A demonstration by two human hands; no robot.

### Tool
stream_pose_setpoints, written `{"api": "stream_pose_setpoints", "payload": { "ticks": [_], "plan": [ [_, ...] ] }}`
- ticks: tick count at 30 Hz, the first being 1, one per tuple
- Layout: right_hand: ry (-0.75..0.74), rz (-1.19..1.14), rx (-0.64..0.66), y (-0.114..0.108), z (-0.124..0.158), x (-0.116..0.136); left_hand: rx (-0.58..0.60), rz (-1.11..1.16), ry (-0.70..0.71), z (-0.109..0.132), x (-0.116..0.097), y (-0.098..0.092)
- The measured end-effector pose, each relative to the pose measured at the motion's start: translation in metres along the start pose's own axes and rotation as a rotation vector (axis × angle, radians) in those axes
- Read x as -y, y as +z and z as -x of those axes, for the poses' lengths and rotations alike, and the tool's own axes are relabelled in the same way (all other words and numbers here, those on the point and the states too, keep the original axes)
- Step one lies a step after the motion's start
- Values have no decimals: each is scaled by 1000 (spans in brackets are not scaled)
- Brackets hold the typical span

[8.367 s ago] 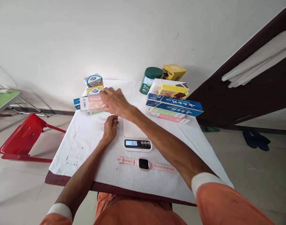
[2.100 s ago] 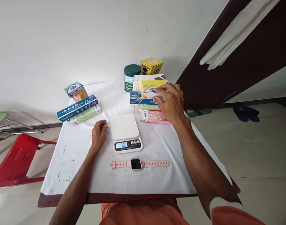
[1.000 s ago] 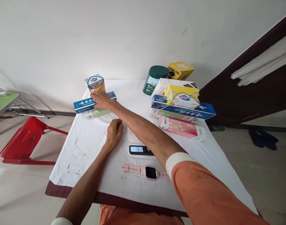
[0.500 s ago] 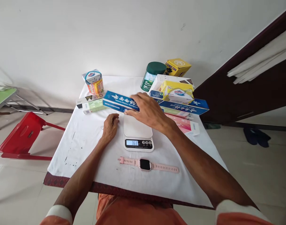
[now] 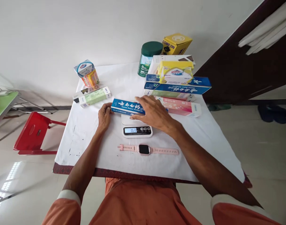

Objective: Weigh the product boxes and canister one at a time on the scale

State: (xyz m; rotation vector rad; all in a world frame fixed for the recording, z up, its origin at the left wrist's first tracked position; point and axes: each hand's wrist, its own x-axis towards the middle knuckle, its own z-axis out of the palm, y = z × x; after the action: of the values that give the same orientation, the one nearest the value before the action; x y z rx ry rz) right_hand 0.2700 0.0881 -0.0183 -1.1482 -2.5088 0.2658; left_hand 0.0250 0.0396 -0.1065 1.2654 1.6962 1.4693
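Note:
My right hand (image 5: 154, 112) grips a blue toothpaste box (image 5: 126, 106) from above, thumb on the near side and fingers over its right part. The box lies level across the platform of a white kitchen scale (image 5: 137, 132), whose display reads 363. Whether the box rests on the platform or hangs just above it, I cannot tell. Beside the box's left end is my left hand (image 5: 104, 116), fingers curled in and low over the cloth; contact with the box is unclear. A pink-strapped smartwatch (image 5: 144, 149) lies flat in front of the scale.
At the right are stacked boxes: a yellow soap pack (image 5: 176, 73), another blue toothpaste box (image 5: 196, 86) and a pink box (image 5: 180, 106). A green-lidded tub (image 5: 150, 57) and a yellow box (image 5: 177, 43) stand behind. Small boxes, including a green one (image 5: 95, 97), sit at the left.
The toothpaste box has come down and right, from tilted to level over the scale, with my right hand on it. My left hand has shifted slightly left. The camera view has tipped downward.

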Motion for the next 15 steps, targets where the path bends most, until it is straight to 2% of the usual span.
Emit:
{"api": "stream_pose_setpoints", "payload": {
  "ticks": [4,5,7,9,12,15],
  "plan": [
    [-30,-236,-370,-44,5,-12,6,56,11,-2,3,0],
    [-22,-261,-437,-55,7,-14,7,51,16,-2,3,0],
    [1,-269,-490,-71,9,-17,9,34,21,-2,3,0],
    [8,-250,-471,-76,10,-18,11,20,19,-2,3,-1],
    [7,-214,-385,-63,10,-15,11,4,14,-2,3,-1],
    [25,-133,-180,-40,8,-3,18,-29,13,-3,2,-1]
  ]
}}
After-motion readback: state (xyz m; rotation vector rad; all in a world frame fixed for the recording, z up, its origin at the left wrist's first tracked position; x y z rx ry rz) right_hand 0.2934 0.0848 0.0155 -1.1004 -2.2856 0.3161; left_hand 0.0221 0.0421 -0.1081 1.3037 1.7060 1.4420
